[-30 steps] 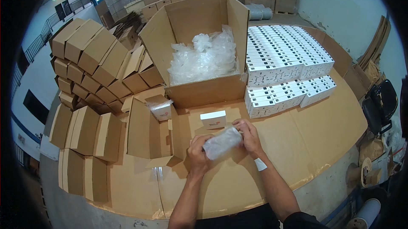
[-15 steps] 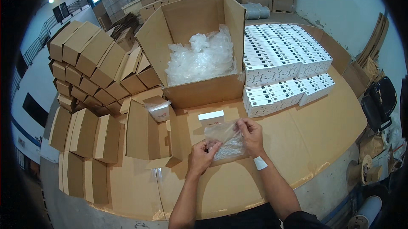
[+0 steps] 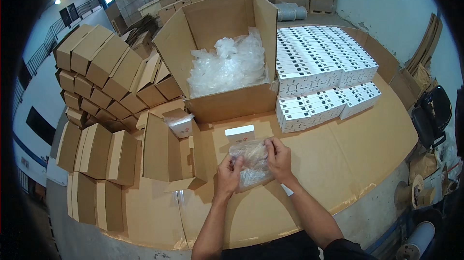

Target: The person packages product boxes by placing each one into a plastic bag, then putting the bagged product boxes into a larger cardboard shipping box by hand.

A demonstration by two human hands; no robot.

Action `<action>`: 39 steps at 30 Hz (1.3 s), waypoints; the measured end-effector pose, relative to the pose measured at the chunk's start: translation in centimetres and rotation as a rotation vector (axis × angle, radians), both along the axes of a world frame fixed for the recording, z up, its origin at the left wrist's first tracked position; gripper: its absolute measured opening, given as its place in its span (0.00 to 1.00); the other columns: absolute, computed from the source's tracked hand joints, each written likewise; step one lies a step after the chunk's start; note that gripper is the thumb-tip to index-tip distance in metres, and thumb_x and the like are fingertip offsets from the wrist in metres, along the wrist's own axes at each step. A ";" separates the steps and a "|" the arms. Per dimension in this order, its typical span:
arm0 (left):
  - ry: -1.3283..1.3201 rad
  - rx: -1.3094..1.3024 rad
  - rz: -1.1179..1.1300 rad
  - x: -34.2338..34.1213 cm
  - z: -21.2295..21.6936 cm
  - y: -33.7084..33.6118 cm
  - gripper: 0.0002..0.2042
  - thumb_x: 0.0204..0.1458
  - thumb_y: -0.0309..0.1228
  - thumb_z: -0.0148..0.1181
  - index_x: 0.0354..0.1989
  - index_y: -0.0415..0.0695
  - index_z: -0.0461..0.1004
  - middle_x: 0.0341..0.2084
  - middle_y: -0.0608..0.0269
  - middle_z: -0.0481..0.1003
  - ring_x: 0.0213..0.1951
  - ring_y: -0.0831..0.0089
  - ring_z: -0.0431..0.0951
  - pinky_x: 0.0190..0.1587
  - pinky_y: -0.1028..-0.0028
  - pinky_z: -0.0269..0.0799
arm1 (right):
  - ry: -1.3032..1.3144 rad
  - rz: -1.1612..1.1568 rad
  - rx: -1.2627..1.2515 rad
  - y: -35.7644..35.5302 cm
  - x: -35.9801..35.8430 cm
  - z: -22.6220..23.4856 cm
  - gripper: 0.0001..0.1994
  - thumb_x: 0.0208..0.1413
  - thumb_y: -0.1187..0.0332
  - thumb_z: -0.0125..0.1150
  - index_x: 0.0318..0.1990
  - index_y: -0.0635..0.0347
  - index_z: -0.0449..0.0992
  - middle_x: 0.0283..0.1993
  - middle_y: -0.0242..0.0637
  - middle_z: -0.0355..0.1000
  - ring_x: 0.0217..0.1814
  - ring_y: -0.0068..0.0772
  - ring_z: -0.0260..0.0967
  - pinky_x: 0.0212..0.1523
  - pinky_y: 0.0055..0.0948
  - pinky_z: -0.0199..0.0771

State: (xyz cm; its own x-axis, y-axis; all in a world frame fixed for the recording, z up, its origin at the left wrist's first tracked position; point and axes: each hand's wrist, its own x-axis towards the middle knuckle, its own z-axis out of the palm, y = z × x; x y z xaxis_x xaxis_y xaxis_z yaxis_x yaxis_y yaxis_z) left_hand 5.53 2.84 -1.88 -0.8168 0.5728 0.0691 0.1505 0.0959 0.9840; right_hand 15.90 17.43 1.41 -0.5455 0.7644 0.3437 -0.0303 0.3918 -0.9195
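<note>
Between my hands is a clear plastic bag, crumpled and see-through, above the cardboard-covered table. My left hand grips its left edge, thumb on top. On the opposite edge, my right hand pinches the bag near its upper corner. A white label is stuck on my right wrist. Just beyond the bag stands a small white box. To the left lies an open brown carton with a plastic-wrapped white box inside it. Whether the bag in my hands holds anything, I cannot tell.
A large open cardboard box full of loose clear bags stands at the back. Rows of white boxes are stacked at the right. Brown cartons pile up on the left. A black chair stands beyond the table's right edge.
My right hand has moved slightly left and down, nearer my left hand. The bag is now less stretched and more bunched between them. My left hand has shifted only a little.
</note>
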 end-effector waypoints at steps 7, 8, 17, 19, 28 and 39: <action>-0.070 0.223 0.160 0.3 1.2 1.0 0.16 0.72 0.39 0.49 0.40 0.39 0.77 0.34 0.70 0.77 0.34 0.81 0.74 0.35 0.76 0.71 | 0.064 0.040 0.118 -1.4 -0.5 -0.3 0.10 0.70 0.69 0.54 0.36 0.66 0.75 0.19 0.40 0.65 0.19 0.25 0.63 0.23 0.30 0.64; -0.147 0.238 0.137 0.5 1.7 1.1 0.13 0.70 0.37 0.53 0.43 0.39 0.76 0.35 0.68 0.77 0.36 0.80 0.75 0.38 0.77 0.73 | 0.051 0.028 0.089 -1.3 -0.5 -0.3 0.11 0.70 0.69 0.53 0.36 0.66 0.75 0.18 0.39 0.64 0.19 0.24 0.63 0.23 0.30 0.64; -0.112 0.211 -0.040 0.8 2.3 1.0 0.18 0.55 0.24 0.70 0.53 0.39 0.73 0.41 0.64 0.78 0.43 0.77 0.78 0.46 0.75 0.75 | 0.138 -0.002 0.154 0.2 0.3 1.6 0.05 0.61 0.73 0.64 0.41 0.63 0.78 0.45 0.41 0.74 0.44 0.35 0.73 0.40 0.33 0.74; -0.105 0.195 -0.060 0.9 2.4 1.0 0.18 0.56 0.25 0.70 0.53 0.39 0.73 0.41 0.64 0.79 0.43 0.76 0.79 0.46 0.75 0.75 | 0.145 0.024 0.411 0.5 0.6 1.7 0.09 0.56 0.75 0.68 0.43 0.62 0.79 0.53 0.43 0.72 0.52 0.41 0.73 0.47 0.37 0.75; -0.094 0.232 -0.064 1.3 2.8 1.3 0.14 0.55 0.24 0.71 0.46 0.40 0.74 0.37 0.66 0.79 0.39 0.80 0.79 0.43 0.77 0.76 | 0.086 0.077 0.441 0.5 0.7 1.1 0.11 0.48 0.76 0.73 0.40 0.57 0.82 0.57 0.41 0.72 0.58 0.43 0.70 0.52 0.38 0.71; -0.101 0.122 -0.073 1.3 3.0 1.0 0.16 0.56 0.28 0.71 0.50 0.40 0.74 0.41 0.63 0.80 0.43 0.76 0.79 0.47 0.73 0.75 | 0.061 0.132 0.416 0.7 0.6 0.9 0.06 0.53 0.79 0.66 0.37 0.62 0.77 0.53 0.40 0.72 0.58 0.46 0.68 0.59 0.40 0.67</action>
State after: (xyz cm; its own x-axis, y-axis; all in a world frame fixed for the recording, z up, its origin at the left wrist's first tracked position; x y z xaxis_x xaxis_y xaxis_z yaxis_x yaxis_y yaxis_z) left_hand 6.81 3.84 1.14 -0.7795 0.6235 0.0612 0.0524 -0.0325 0.9981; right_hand 16.51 18.18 2.34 -0.5980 0.4791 0.6426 -0.1546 0.7177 -0.6789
